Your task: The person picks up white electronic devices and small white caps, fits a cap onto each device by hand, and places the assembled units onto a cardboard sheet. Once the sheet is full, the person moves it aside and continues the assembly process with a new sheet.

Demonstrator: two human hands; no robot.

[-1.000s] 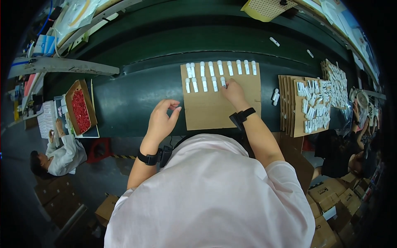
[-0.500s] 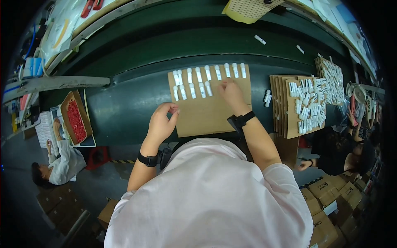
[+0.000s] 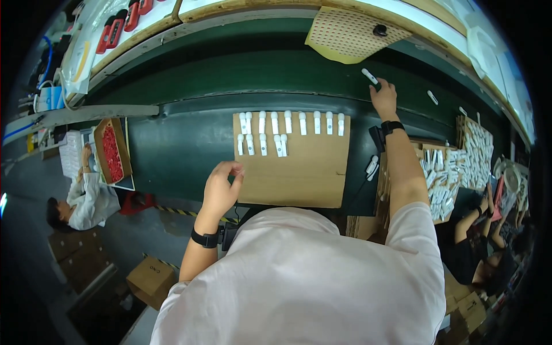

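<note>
Small white stick-shaped pieces with rounded heads [image 3: 288, 122] lie in two rows on the upper part of a flat cardboard sheet [image 3: 290, 181]. My right hand [image 3: 384, 98] reaches far forward to the right, its fingertips at the lower end of a loose white piece [image 3: 369, 75] on the green surface. Its thumb and fingers look apart, and no firm grip shows. By the sheet's left edge hovers my left hand [image 3: 221, 184], its fingers loosely curved and apart from the thumb, holding nothing visible. Black bands with small boxes sit on both wrists.
Right of the sheet lie two loose white pieces [image 3: 372, 167] and cardboard layers loaded with more [image 3: 440, 178]. A yellow dotted sheet [image 3: 351, 34] hangs at the far edge. At left stands a box of red parts [image 3: 123, 150]. People work at both sides.
My right hand has left the cardboard sheet and stretched forward and right to the loose piece. The left hand stays near the sheet's left edge. The whole view has shifted.
</note>
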